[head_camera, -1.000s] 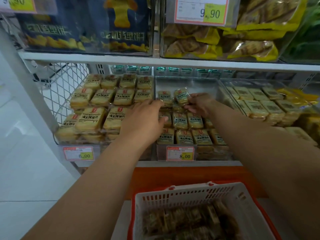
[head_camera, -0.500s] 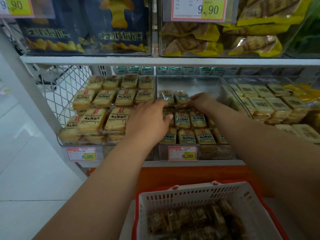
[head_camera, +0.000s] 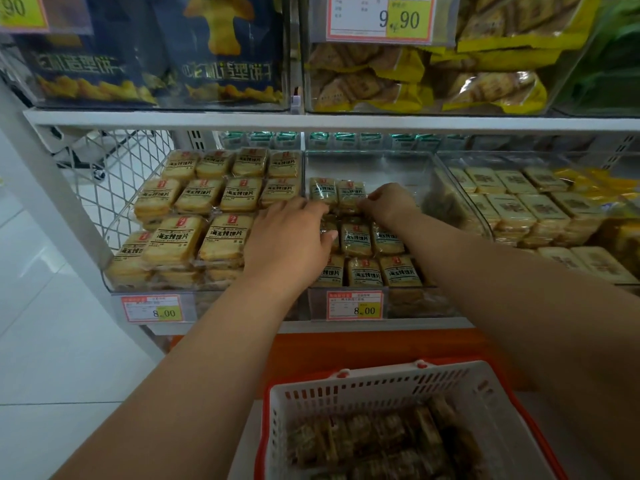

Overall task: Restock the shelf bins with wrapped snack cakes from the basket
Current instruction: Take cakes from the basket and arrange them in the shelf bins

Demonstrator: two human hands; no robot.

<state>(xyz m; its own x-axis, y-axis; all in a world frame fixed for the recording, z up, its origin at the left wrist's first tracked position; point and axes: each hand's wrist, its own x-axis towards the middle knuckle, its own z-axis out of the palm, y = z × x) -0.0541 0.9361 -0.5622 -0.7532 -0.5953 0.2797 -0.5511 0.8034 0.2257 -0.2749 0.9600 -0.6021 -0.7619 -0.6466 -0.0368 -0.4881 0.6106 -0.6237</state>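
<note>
Under white shelving, clear bins above pale floor tiles.

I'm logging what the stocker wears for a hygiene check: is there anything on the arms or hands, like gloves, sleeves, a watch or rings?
Nothing shows. Both forearms are bare up to the frame's lower edge, with no sleeve or cuff in view. The left hand and right hand wear no gloves, and neither wrist carries a watch or band. No rings are visible, though some fingers are partly hidden.
</note>
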